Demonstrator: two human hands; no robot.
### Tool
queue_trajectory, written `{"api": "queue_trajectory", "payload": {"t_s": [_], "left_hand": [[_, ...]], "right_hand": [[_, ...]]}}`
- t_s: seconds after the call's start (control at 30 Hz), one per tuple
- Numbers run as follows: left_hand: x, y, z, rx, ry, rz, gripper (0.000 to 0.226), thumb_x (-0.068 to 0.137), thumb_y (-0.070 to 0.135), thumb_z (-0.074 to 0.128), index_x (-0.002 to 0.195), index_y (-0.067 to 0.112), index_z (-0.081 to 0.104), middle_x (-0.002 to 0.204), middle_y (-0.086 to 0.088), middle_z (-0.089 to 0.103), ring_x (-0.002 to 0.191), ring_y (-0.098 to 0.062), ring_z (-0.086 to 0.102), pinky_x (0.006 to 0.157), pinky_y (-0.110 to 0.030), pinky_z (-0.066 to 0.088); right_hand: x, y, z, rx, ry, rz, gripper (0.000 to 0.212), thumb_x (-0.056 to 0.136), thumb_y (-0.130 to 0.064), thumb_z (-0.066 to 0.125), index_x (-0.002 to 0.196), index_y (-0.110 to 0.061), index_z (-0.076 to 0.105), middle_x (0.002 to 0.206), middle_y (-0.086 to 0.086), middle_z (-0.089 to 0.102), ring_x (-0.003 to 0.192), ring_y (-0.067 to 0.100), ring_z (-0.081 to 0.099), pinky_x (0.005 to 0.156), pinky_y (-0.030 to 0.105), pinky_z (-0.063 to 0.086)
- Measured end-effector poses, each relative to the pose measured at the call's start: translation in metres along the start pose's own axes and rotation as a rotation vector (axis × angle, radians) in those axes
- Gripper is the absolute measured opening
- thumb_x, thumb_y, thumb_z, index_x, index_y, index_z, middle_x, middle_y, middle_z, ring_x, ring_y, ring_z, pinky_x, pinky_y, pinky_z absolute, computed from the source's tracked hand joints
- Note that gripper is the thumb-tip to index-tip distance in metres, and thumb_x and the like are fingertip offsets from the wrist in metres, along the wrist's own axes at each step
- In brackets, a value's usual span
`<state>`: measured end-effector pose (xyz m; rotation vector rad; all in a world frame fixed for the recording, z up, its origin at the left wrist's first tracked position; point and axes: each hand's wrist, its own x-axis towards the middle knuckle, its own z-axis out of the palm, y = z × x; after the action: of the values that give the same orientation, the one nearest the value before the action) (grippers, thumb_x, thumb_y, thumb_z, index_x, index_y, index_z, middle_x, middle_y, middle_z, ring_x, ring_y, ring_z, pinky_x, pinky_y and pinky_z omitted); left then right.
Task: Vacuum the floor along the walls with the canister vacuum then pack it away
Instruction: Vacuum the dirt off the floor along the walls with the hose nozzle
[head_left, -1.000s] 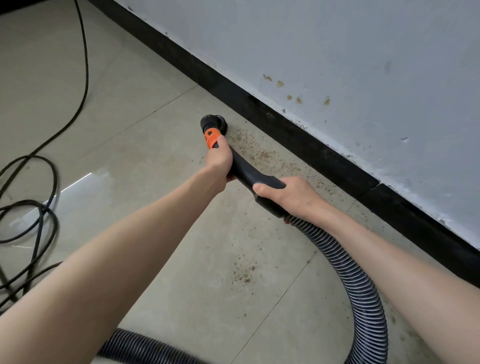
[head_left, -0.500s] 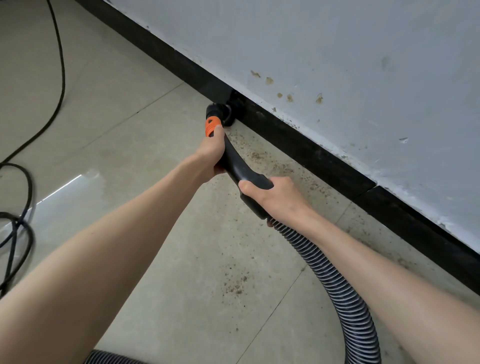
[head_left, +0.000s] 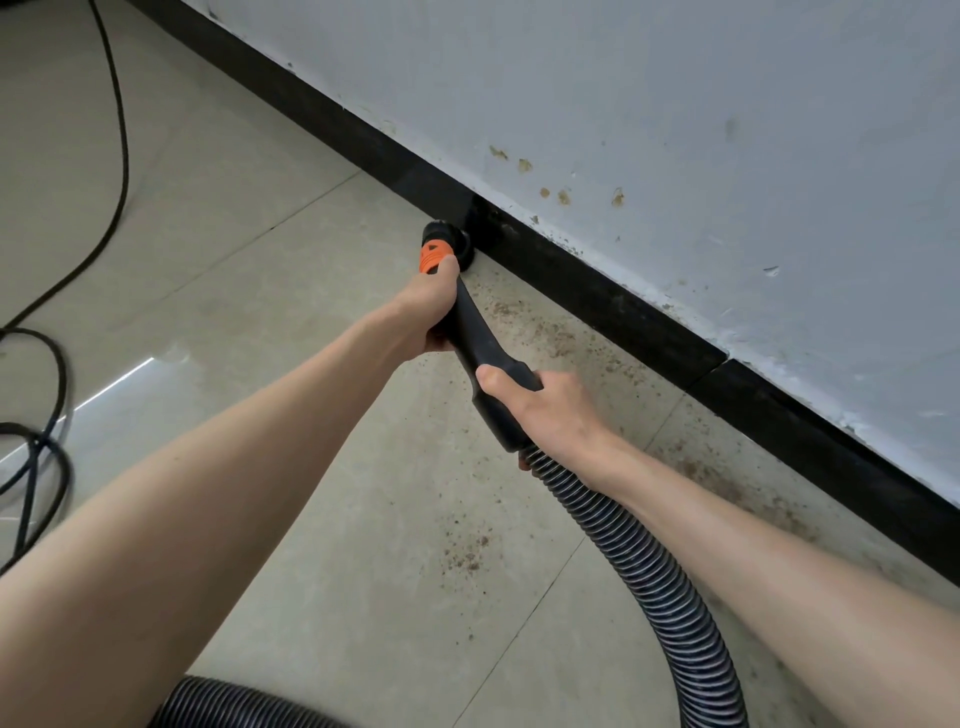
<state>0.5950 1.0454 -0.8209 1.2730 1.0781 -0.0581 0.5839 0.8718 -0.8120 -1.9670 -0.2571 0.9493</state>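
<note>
Vacuuming step, wall edge. Your left hand (head_left: 427, 306) has its grip clenched on the wand (head_left: 475, 338) below the orange collar (head_left: 432, 256); your right hand (head_left: 540, 410) grasps the handle where the hose (head_left: 644, 577) joins. Nozzle (head_left: 453, 240) sits against the baseboard (head_left: 613, 306). Grit (head_left: 561, 338) lies nearer you along the baseboard: next, likely draw the nozzle back over it, staying tight to the edge.

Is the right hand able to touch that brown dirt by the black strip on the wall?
Probably yes. The brown dirt lies on bare tile just beside the right hand, nothing between them. But that hand grips the vacuum handle, so it would have to let go first.
</note>
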Motion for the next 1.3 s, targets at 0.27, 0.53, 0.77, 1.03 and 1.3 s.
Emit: {"api": "queue_trajectory", "payload": {"t_s": [0.27,0.53,0.77,1.03,1.3], "left_hand": [[-0.011,-0.020,-0.011,-0.017,0.088,-0.010,0.045,0.096,0.051,0.031,0.117,0.013,0.044,0.089,-0.004,0.054,0.078,-0.018,0.057,0.056,-0.032,0.050],[-0.024,-0.030,-0.029,-0.037,0.110,-0.029,0.045,0.095,0.049,0.033,0.117,0.013,0.043,0.090,-0.004,0.052,0.083,-0.021,0.058,0.059,-0.033,0.052],[-0.038,-0.039,-0.039,-0.073,0.098,-0.028,0.040,0.096,0.046,0.033,0.120,0.015,0.040,0.099,-0.006,0.054,0.089,-0.022,0.058,0.061,-0.035,0.051],[-0.049,-0.038,-0.047,-0.099,0.114,0.005,0.042,0.096,0.048,0.034,0.119,0.013,0.041,0.093,-0.005,0.053,0.091,-0.024,0.059,0.066,-0.036,0.052],[-0.056,-0.045,-0.046,-0.126,0.104,-0.071,0.048,0.097,0.048,0.032,0.128,0.012,0.038,0.109,-0.010,0.053,0.094,-0.026,0.058,0.066,-0.039,0.052]], "right_hand": [[-0.017,0.005,0.006,-0.029,-0.050,-0.023,0.045,0.076,-0.059,0.065,0.066,-0.015,0.059,0.043,-0.008,0.057,0.038,0.013,0.057,0.038,0.020,0.042],[-0.032,0.000,0.015,-0.067,-0.108,-0.048,0.047,0.076,-0.059,0.064,0.069,-0.013,0.058,0.049,-0.004,0.058,0.041,0.015,0.058,0.041,0.024,0.044],[-0.045,-0.001,0.022,-0.106,-0.130,-0.076,0.049,0.077,-0.060,0.062,0.073,-0.012,0.061,0.051,-0.004,0.060,0.043,0.014,0.060,0.043,0.025,0.047],[-0.054,-0.005,0.024,-0.139,-0.121,-0.135,0.045,0.075,-0.062,0.061,0.067,-0.017,0.058,0.043,-0.010,0.058,0.039,0.009,0.057,0.040,0.021,0.044],[-0.054,-0.001,0.026,-0.147,-0.144,-0.118,0.045,0.072,-0.062,0.062,0.062,-0.019,0.058,0.043,-0.009,0.057,0.037,0.008,0.055,0.039,0.021,0.042]]}}
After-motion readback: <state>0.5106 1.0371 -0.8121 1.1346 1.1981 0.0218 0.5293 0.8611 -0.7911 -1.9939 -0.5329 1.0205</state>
